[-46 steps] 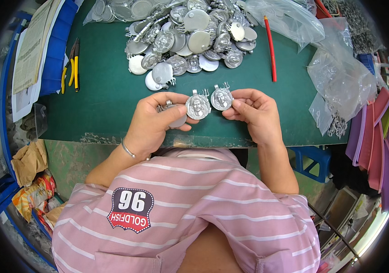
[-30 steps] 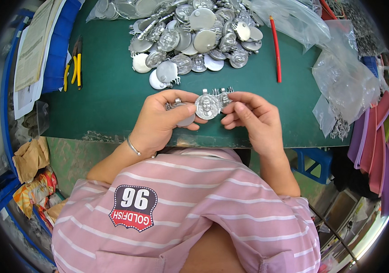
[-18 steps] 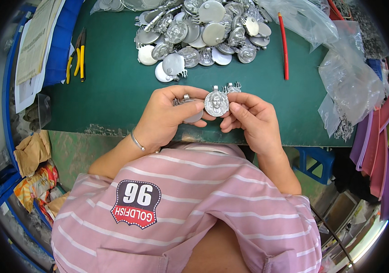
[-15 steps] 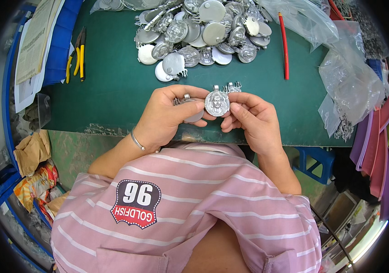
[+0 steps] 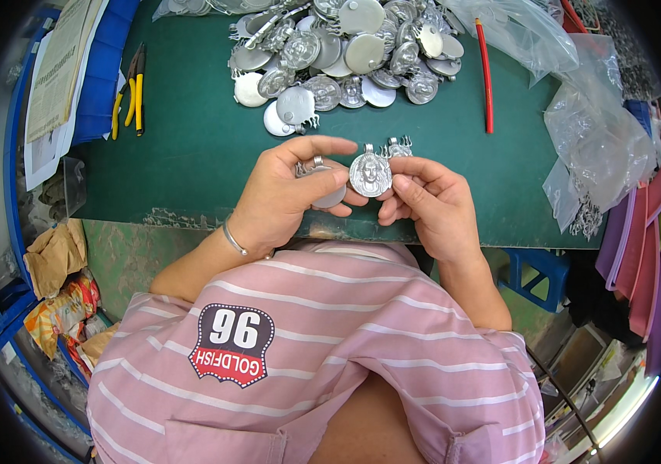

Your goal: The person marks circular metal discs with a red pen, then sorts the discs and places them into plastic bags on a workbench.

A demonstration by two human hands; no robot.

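Silver medal (image 5: 370,173) sits mid-frame, pinched between both hands' fingertips above the green desk (image 5: 191,147). Left hand (image 5: 288,193) also clamps a second disc (image 5: 323,182); right hand (image 5: 431,203) pinches the medal's edge. More medals (image 5: 346,54) pile at top centre.

A small workshop: a green-topped counter (image 5: 191,147) bears a heap of silver metal medallions (image 5: 346,54), yellow-handled pliers (image 5: 133,89) and clear plastic bags (image 5: 601,139).
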